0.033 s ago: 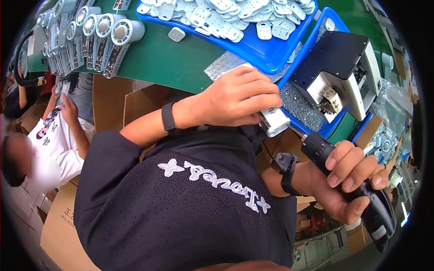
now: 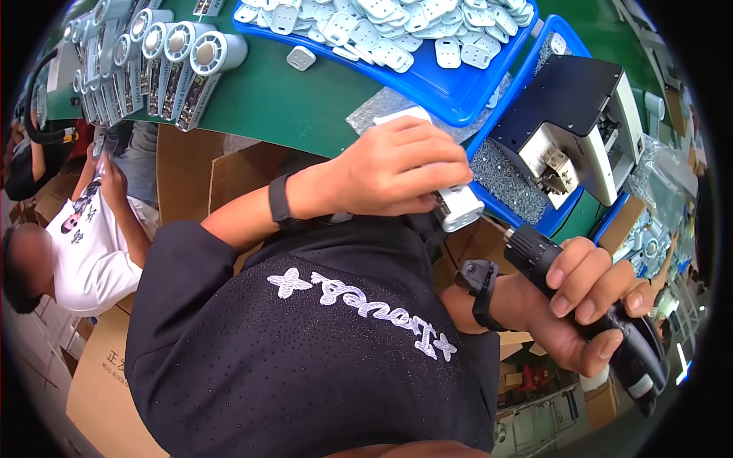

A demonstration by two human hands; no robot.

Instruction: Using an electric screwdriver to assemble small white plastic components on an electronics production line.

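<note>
The left hand [image 2: 401,172] is clenched over a small white plastic part [image 2: 460,208], whose smooth rounded end sticks out toward the lower right, its long axis running along the fingers, just off the edge of the green table [image 2: 282,103]. The right hand [image 2: 584,305] grips a black electric screwdriver [image 2: 588,313], a ribbed cylinder slanting from its tip near the part down to the lower right. Beyond lie a blue tray [image 2: 450,95] of flat white plastic pieces, a boxy black-and-white machine [image 2: 576,126] and a row of silvery round-headed units [image 2: 164,65].
</note>
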